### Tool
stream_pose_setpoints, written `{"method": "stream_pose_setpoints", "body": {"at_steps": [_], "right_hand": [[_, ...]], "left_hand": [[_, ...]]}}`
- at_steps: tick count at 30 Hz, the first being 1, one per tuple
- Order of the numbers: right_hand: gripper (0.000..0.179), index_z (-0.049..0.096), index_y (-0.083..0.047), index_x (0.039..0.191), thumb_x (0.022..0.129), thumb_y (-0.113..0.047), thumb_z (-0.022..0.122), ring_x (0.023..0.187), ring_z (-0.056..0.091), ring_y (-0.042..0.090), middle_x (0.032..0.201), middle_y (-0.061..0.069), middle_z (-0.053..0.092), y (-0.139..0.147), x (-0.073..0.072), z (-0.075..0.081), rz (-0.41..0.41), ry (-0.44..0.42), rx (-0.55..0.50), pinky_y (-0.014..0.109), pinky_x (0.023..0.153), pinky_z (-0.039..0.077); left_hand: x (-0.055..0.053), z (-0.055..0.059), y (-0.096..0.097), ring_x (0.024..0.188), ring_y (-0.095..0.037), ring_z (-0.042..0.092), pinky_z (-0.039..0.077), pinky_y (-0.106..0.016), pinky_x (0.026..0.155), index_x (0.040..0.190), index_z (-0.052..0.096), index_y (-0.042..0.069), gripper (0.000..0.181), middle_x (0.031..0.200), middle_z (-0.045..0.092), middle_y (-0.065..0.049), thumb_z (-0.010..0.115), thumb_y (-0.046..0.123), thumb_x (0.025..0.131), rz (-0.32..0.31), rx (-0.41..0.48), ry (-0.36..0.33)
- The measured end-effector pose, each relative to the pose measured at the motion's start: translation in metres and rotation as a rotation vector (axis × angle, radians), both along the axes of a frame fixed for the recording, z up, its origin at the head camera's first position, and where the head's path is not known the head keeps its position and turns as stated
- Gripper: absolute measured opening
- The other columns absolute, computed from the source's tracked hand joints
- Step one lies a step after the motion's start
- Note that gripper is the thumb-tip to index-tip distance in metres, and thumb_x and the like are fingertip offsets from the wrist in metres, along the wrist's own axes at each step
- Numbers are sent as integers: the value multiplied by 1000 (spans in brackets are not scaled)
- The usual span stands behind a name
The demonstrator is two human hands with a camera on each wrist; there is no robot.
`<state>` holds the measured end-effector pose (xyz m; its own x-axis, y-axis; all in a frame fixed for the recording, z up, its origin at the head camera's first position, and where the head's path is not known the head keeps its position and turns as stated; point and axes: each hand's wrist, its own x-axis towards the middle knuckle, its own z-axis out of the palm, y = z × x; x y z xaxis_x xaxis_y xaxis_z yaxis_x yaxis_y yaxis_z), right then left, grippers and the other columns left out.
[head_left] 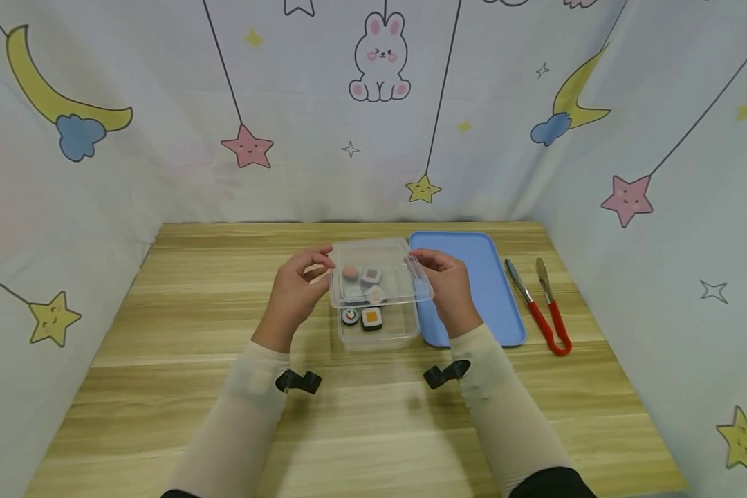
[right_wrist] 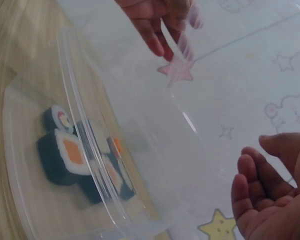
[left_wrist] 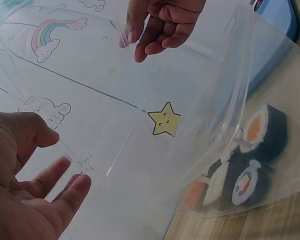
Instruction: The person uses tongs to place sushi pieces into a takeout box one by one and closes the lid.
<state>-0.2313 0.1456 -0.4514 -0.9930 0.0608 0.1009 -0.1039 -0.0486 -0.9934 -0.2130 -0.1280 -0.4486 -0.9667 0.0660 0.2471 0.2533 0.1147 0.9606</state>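
Observation:
A clear plastic lid [head_left: 373, 250] is tilted over a clear plastic container [head_left: 389, 337], its near edge lying across the middle of the box. My left hand [head_left: 294, 290] pinches the lid's left edge between thumb and fingers. At the opposite edge, my right hand [head_left: 453, 285] grips the lid's right side. Inside the container are several toy sushi pieces, among them a square roll with an orange centre [head_left: 371, 318] and a small round roll [head_left: 350, 317]. Others show through the lid. From the left wrist view, the lid [left_wrist: 140, 145] stands up steeply above the sushi.
A blue tray [head_left: 505, 315] lies to the right of the container, partly behind my right hand. Beyond it are metal tongs with red handles [head_left: 557, 328], jaws spread and pointing away. The wooden table [head_left: 211, 304] meets a patterned curtain [head_left: 311, 187] at the back and sides.

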Motion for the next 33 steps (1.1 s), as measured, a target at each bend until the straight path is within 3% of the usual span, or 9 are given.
{"method": "stream_pose_setpoints", "body": {"at_steps": [5,8,14,20,26,30,33], "right_hand": [[29,77,0,114,93,-19,82,94,68,19,97,2,75,2,-1,-4,9,1,47,34,80,62],[28,77,1,114,93,-17,81,94,68,18,98,2,75,3,-2,-7,9,6,51,39,84,62],[25,76,3,115,93,-10,79,95,69,16,98,2,76,3,-3,-13,13,5,30,29,83,62],[25,76,1,118,94,-6,77,99,70,16,108,11,76,4,-3,-20,11,-19,63,24,86,61],[28,77,-3,122,94,-6,76,101,71,14,118,19,74,4,-5,-30,-14,-9,204,20,81,60],[29,78,-11,123,94,-10,78,86,70,11,120,16,74,4,-6,-35,-32,-1,311,18,67,57],[30,79,-17,123,94,-11,76,59,55,10,121,12,74,5,-5,-38,-51,10,382,20,50,45]], "left_hand": [[2,-1,0,121,-28,64,58,-33,100,123,71,0,27,133,67,-14,73,7,97,51,-20,-167],[3,-1,-1,117,-27,66,58,-28,94,128,71,3,31,124,72,-16,72,8,98,50,-39,-218],[4,-7,-2,125,-22,62,54,-36,105,136,69,8,34,132,69,-10,64,10,103,24,-15,-277],[5,-20,0,132,-22,59,50,-42,111,141,66,11,38,141,65,-7,63,17,104,13,-31,-250],[7,-37,3,145,-26,46,42,-47,119,147,61,22,47,155,52,1,68,29,101,37,-122,-232],[8,-47,8,151,-26,36,33,-50,124,151,56,20,55,161,42,-3,70,29,98,53,-202,-185],[10,-55,13,150,-29,38,34,-51,123,152,54,16,60,161,40,-9,73,26,96,65,-247,-153]]}}
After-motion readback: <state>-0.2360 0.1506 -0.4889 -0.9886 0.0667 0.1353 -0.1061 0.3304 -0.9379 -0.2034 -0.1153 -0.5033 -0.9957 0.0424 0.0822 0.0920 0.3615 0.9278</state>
